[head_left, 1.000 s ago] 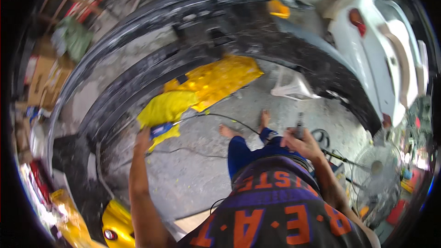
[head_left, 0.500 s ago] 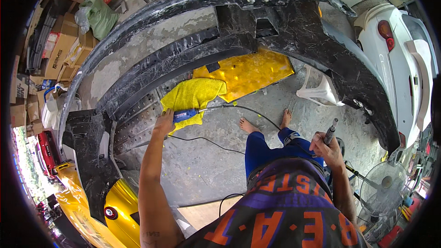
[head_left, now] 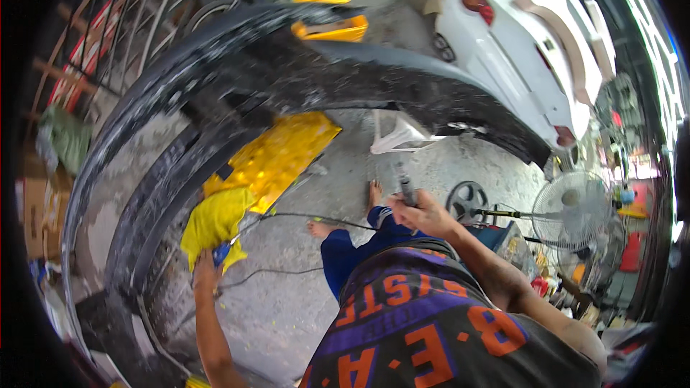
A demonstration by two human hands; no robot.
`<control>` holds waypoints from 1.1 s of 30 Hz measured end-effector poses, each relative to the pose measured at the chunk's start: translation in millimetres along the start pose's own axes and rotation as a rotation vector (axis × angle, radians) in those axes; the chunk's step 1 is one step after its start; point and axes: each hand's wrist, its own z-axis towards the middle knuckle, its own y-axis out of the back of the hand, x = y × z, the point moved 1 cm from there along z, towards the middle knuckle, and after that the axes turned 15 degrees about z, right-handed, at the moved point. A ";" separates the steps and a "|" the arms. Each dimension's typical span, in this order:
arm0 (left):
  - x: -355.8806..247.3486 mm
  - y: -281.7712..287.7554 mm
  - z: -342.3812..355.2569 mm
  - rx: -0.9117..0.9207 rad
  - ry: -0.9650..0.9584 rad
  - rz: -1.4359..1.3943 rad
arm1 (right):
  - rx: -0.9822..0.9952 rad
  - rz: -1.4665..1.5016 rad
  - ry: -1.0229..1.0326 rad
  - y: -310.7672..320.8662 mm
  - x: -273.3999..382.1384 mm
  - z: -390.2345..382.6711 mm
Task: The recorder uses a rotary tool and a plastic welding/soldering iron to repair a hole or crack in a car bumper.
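Observation:
My left hand (head_left: 206, 274) is closed around a blue rotary tool (head_left: 222, 251), partly hidden by the fingers, at the edge of a yellow towel (head_left: 215, 221). A flexible shaft leads from its front end toward my right side. In my right hand (head_left: 427, 214) is a grey metal handpiece (head_left: 407, 191), gripped with its tip pointing up; the tip is blurred. A large black car bumper (head_left: 352, 75), scuffed and curved, arches around the towel and my feet. Within its curve lies a shiny yellow panel (head_left: 284, 152), partly under the towel.
A white plastic stool (head_left: 399, 136) stands inside the bumper's right part. Beyond is a white car (head_left: 503, 50). To my right are a fan (head_left: 571, 208) and a black wheel-shaped part (head_left: 467, 200). A dark cable (head_left: 280, 271) crosses the concrete floor.
My view has swung to the right, so the bumper and towel sit further left and more of the right side shows. Both hands keep their holds.

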 end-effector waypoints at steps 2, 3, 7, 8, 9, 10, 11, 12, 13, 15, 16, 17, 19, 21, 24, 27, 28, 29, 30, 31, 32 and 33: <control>0.7 -14.9 -27.0 -0.112 -0.029 -0.027 | -0.014 0.012 0.082 7.8 -6.0 1.0; 10.1 -32.0 -45.2 -0.254 -0.061 0.009 | -0.041 0.026 0.092 13.9 -7.3 1.3; -37.5 -1.7 -74.1 -0.163 -0.051 -0.144 | 0.031 -0.034 0.140 48.3 -13.3 -3.1; -54.5 6.4 -78.8 -0.171 -0.060 -0.131 | 0.008 -0.073 0.188 58.3 -12.5 -7.0; -76.1 17.7 -84.9 -0.144 -0.022 -0.258 | 0.048 -0.068 0.132 70.4 -0.3 -15.0; -98.0 24.9 -89.4 -0.116 0.017 -0.384 | 0.041 -0.055 0.139 84.4 2.4 -16.8; -116.2 21.3 -98.5 -0.122 0.017 -0.366 | 0.115 -0.072 0.118 96.5 4.8 -19.3; -133.6 10.4 -108.6 -0.200 0.084 -0.394 | 0.193 -0.091 0.095 108.1 4.4 -20.3; -153.8 7.2 -113.0 -0.279 0.142 -0.423 | 0.111 -0.178 0.200 117.1 -8.2 -20.9; -229.7 46.4 -109.4 -0.087 0.307 -0.525 | 0.220 -0.073 0.261 144.6 -8.4 -21.2; -266.7 63.4 -110.4 0.108 0.492 -0.636 | 0.347 0.018 0.320 158.2 -7.1 -22.1; -296.2 72.1 -109.0 0.098 0.498 -0.628 | 0.420 -0.057 0.308 170.0 -22.2 -16.6; -340.5 79.3 -97.9 0.162 0.463 -0.608 | 0.527 -0.094 0.560 190.1 -43.0 -13.4; -337.8 29.5 -94.4 0.135 0.365 -0.551 | 0.684 -0.142 0.604 200.5 -39.6 -26.3; -375.4 21.7 -88.3 0.126 0.232 -0.486 | 0.860 -0.084 0.467 227.9 -24.9 -51.7; -415.7 19.3 -80.4 0.022 0.176 -0.507 | 0.976 -0.099 0.520 245.5 -33.0 -61.7; -409.5 -11.3 -81.8 -0.097 0.137 -0.508 | 0.973 -0.156 0.476 250.6 -18.9 -72.6; -424.1 -7.7 -66.6 -0.125 0.079 -0.488 | 0.945 -0.225 0.430 260.0 -10.6 -79.2; -436.9 -2.1 -57.4 0.123 0.243 -0.627 | 0.904 -0.293 0.404 266.7 -21.2 -77.3; -469.9 51.9 -43.9 0.215 0.264 -0.775 | 0.753 -0.313 0.639 278.3 -47.4 -70.2; -477.4 57.9 -54.9 0.193 0.265 -0.884 | 0.867 -0.234 0.486 281.1 -25.1 -78.2; -488.6 68.8 -65.3 0.176 0.295 -0.987 | 0.819 -0.230 0.471 284.6 -24.4 -86.7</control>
